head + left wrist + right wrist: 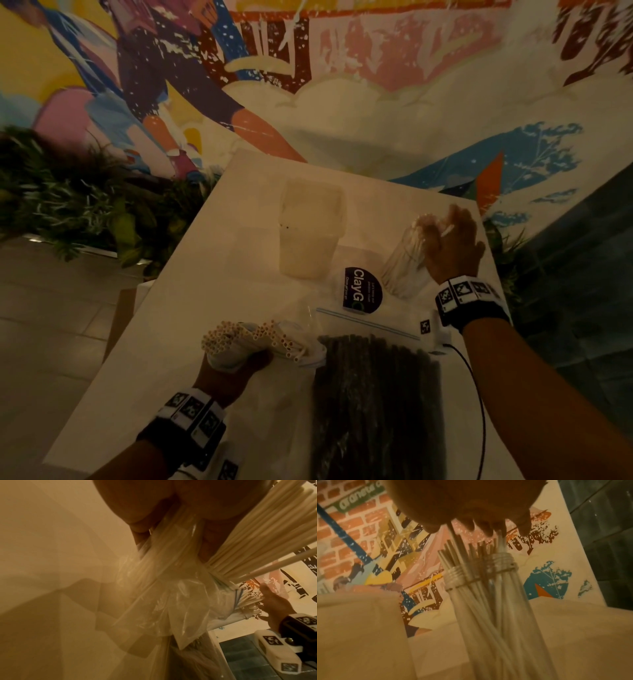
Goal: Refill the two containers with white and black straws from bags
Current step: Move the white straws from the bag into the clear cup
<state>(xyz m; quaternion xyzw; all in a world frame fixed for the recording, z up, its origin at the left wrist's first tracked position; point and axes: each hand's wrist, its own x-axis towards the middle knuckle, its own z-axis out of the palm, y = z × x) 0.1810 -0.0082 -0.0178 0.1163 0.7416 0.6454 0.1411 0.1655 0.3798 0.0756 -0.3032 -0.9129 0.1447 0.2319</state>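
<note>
My left hand [236,365] grips a clear bag [171,588] near its open mouth, and a bundle of white straws [255,339] sticks out of it over the table. Beside it lies a zip bag of black straws [373,404]. At the right, my right hand [452,240] is over a clear round jar [406,263] that leans and holds white straws [488,615]. Its fingertips [488,532] pinch the tops of a few of them. A translucent square container [310,233] stands at the table's middle; I cannot tell what is in it.
A dark round ClayGo sticker [362,290] lies between the jar and the bags. The white table [212,274] ends close behind the containers at a painted wall. Plants [78,205] stand off the left edge, with floor tiles below.
</note>
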